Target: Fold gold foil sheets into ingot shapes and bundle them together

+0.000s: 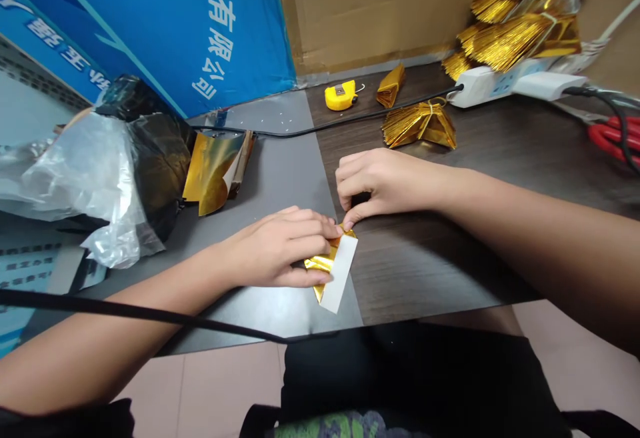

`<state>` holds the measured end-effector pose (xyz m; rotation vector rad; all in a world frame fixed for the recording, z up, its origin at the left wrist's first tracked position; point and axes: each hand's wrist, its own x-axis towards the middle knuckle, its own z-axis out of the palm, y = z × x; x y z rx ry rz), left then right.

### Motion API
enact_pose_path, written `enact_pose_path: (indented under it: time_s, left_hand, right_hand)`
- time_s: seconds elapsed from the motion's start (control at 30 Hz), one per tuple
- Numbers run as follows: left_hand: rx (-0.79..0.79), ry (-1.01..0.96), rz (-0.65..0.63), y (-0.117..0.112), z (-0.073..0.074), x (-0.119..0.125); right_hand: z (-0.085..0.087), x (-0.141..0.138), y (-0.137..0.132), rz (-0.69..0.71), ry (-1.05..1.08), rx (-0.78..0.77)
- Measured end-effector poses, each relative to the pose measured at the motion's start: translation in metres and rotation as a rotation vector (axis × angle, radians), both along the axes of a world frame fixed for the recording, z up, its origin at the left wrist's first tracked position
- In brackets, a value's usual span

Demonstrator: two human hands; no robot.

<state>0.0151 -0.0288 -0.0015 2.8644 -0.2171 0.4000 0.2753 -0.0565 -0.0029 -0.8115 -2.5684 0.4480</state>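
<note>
A sheet of gold foil paper lies partly folded near the front edge of the table, with a white strip of its back facing up along the right side. My left hand rests flat over it, fingers stretched out and pressing it against the table. At the paper's far corner my right hand is closed, its thumb and curled fingers pinching the edge. Much of the foil is hidden beneath my left fingers.
Behind my hands are a tied bundle of folded gold paper, a folded gold piece and a yellow tape measure. Stacked gold sheets and a plastic bag lie left. A power strip and black cable cross the back.
</note>
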Motion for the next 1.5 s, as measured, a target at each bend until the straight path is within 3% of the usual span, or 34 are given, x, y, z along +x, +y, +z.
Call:
enact_pose_path:
  time_s: [0.13,0.73,0.93,1.03,1.2,1.33,1.5]
  left_hand:
    - [0.007,0.008,0.053,-0.003,0.0,-0.002]
    - [0.072,0.089,0.031,-0.004,0.002,-0.001]
    - [0.159,0.102,0.098,-0.004,0.003,-0.004]
    - [0.115,0.12,0.191,-0.003,0.0,-0.006]
    - [-0.024,0.149,0.314,0.001,-0.003,-0.008]
    - [-0.095,0.095,0.264,0.001,-0.003,-0.009]
    - [-0.095,0.109,0.155,-0.005,-0.003,-0.01]
  right_hand:
    - [-0.001,0.004,0.003,0.013,0.036,-0.026]
    - [0.009,0.009,0.001,0.024,-0.017,-0.145]
    - [0.01,0.01,-0.001,0.04,0.0,-0.16]
    - [0.009,0.006,-0.005,0.059,0.019,-0.152]
    - [0.01,-0.012,-0.019,0.164,0.054,-0.067]
    - [0.019,-0.032,-0.046,0.246,-0.11,-0.057]
    - [0.026,-0.054,-0.083,0.219,-0.227,0.143]
